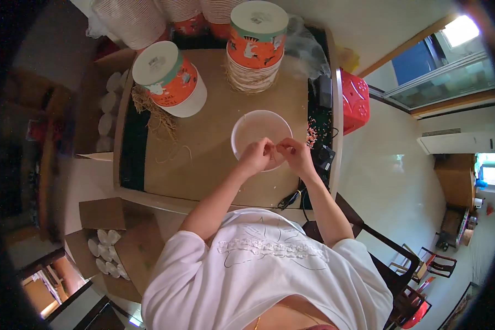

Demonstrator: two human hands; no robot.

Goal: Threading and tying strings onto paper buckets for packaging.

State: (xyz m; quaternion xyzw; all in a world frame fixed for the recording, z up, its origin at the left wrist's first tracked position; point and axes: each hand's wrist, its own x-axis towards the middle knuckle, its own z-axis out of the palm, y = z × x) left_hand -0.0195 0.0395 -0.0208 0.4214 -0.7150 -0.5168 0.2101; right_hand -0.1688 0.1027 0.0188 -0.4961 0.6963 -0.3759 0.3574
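My left hand [257, 157] and my right hand [297, 156] meet over the near part of a round white tub [236, 132]. The fingertips of both are pinched together, almost touching. Whatever they hold, if anything, is too small to make out. A loose strand of pale twine [173, 154] lies on the brown board left of the tub. Further left, a bundle of tan twine [155, 114] hangs beside an upturned orange, green and white paper bucket [176, 82]. Behind the tub stands a stack of upturned paper buckets [257, 47] with twine around its lower part.
The brown board [214, 176] covers most of the table. Small orange and white beads [312, 133], a black device [325, 158] and cables lie at the right edge. A red plastic stool [355, 102] stands beyond. Cardboard boxes [102, 213] with white cups are at the left.
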